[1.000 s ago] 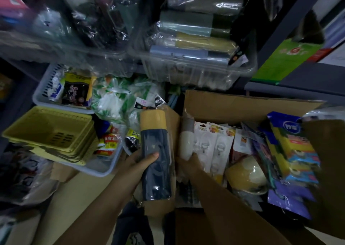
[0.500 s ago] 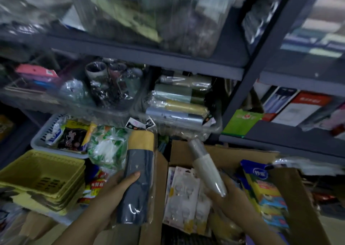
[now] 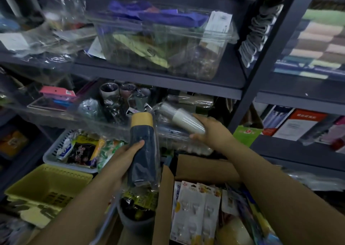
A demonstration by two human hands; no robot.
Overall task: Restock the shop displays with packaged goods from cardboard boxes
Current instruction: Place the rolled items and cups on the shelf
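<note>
**White flask goes up to the shelf bin**

Since the earlier frame the right hand (image 3: 211, 132) has carried the white flask (image 3: 183, 118) up out of the cardboard box (image 3: 201, 170) and toward the middle shelf, while the view has tipped upward to take in the shelf above.

That flask now lies tilted, its capped end leading into the clear bin (image 3: 168, 132) where other wrapped flasks appear to lie on their sides. The angle suits sliding it in alongside them. Fingers curl round its base end and the thumb sits beneath, so it is firmly held.

Lower and nearer, the left hand (image 3: 121, 158) holds the dark blue flask (image 3: 143, 151) upright, fingers wrapped round the body and a fingertip across its front. It looks parked there, probably waiting its turn.

Both flasks are sealed in clear, glossy film. The blue one has a tan cap; the white one is cream-coloured with a greyish top end. Packs of wall hooks (image 3: 194, 211) remain in the box.
</note>
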